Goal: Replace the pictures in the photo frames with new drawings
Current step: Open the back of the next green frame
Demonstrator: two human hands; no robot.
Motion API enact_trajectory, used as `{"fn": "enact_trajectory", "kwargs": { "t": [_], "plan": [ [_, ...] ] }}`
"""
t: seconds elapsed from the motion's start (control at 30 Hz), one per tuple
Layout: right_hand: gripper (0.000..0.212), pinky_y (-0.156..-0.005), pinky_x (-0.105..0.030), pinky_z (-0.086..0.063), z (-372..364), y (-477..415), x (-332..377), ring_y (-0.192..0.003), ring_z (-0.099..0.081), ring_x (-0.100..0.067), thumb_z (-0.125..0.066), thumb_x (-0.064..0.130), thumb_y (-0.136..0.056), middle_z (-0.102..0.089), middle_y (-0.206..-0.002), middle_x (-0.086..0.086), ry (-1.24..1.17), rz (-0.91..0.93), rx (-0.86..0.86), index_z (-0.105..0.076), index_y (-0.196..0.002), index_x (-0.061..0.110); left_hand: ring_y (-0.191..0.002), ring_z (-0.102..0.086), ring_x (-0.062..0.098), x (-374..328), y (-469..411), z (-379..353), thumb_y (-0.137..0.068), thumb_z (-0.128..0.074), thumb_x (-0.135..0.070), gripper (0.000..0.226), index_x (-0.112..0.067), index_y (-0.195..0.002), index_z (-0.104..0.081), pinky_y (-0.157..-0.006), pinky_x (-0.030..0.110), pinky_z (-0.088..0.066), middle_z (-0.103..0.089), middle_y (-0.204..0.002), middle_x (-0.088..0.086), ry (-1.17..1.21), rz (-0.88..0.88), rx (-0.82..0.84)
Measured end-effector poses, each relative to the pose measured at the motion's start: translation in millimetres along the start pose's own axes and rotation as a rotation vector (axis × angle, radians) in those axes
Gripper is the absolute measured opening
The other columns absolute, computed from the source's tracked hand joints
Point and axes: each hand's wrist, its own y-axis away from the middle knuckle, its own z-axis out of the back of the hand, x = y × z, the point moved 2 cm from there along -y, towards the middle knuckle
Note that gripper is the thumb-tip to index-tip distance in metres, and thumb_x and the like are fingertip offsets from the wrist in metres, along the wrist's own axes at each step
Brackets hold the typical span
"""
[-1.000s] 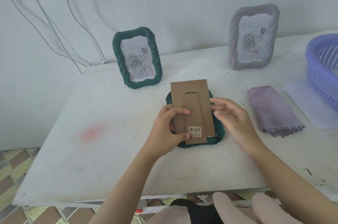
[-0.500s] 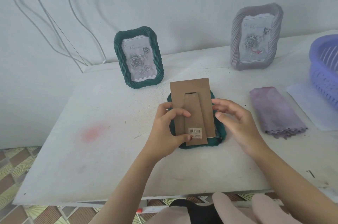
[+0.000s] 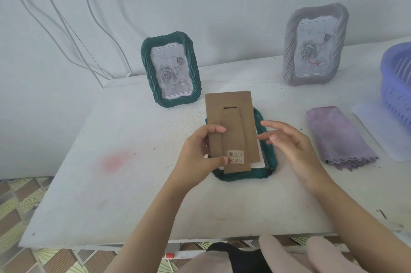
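My left hand (image 3: 199,158) grips a brown cardboard backing board (image 3: 231,125) with a stand flap and a barcode sticker, lifted above a dark green frame (image 3: 265,157) that lies face down on the white table (image 3: 111,183). A white sheet edge shows under the board inside that frame. My right hand (image 3: 289,148) hovers just right of the board with its fingers loosely spread, holding nothing. A second green frame (image 3: 171,68) with a rose picture stands behind to the left. A grey frame (image 3: 315,43) with a rose picture stands at the back right.
A folded purple cloth (image 3: 335,137) lies right of my right hand. A blue-violet plastic basket (image 3: 395,81) sits at the far right on a white sheet (image 3: 378,134). White cables (image 3: 66,27) hang down the wall at the left. A pink stain (image 3: 113,160) marks the table.
The backing board has come up and a little left off the lying frame, exposing a white sheet edge. My right hand has drawn slightly away from the board's right edge.
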Motion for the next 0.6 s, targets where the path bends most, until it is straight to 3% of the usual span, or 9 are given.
{"fn": "enact_trajectory", "kwargs": {
  "t": [0.37,0.5,0.6],
  "plan": [
    [0.032,-0.088,-0.017,-0.037,-1,1,-8,-0.099,-0.056,0.001,-0.055,0.005,-0.088,-0.066,-0.103,0.011,0.183,0.035,-0.066,-0.064,-0.104,0.031,-0.083,-0.067,0.010,6,19,79,-0.051,-0.071,0.004,0.064,-0.017,-0.110,-0.057,-0.066,0.020,-0.053,-0.065,-0.102,0.009,0.046,0.169,-0.104],
    [0.025,-0.088,-0.009,-0.032,-9,1,-11,-0.099,-0.051,-0.003,-0.061,0.022,-0.084,-0.062,-0.104,0.023,0.533,0.138,-0.112,-0.063,-0.105,0.035,-0.076,-0.068,0.008,10,30,99,-0.057,-0.073,0.013,0.063,-0.015,-0.111,-0.058,-0.063,0.018,-0.052,-0.065,-0.102,0.009,-0.026,0.257,-0.097],
    [0.036,-0.083,-0.029,-0.033,-14,1,-11,-0.093,-0.054,-0.019,-0.064,0.042,-0.077,-0.066,-0.102,0.013,0.814,0.223,-0.128,-0.064,-0.110,0.028,-0.074,-0.066,0.006,13,35,104,-0.070,-0.068,0.017,0.057,-0.018,-0.113,-0.057,-0.061,0.014,-0.051,-0.062,-0.110,0.013,-0.186,0.306,-0.104]
  ]
}}
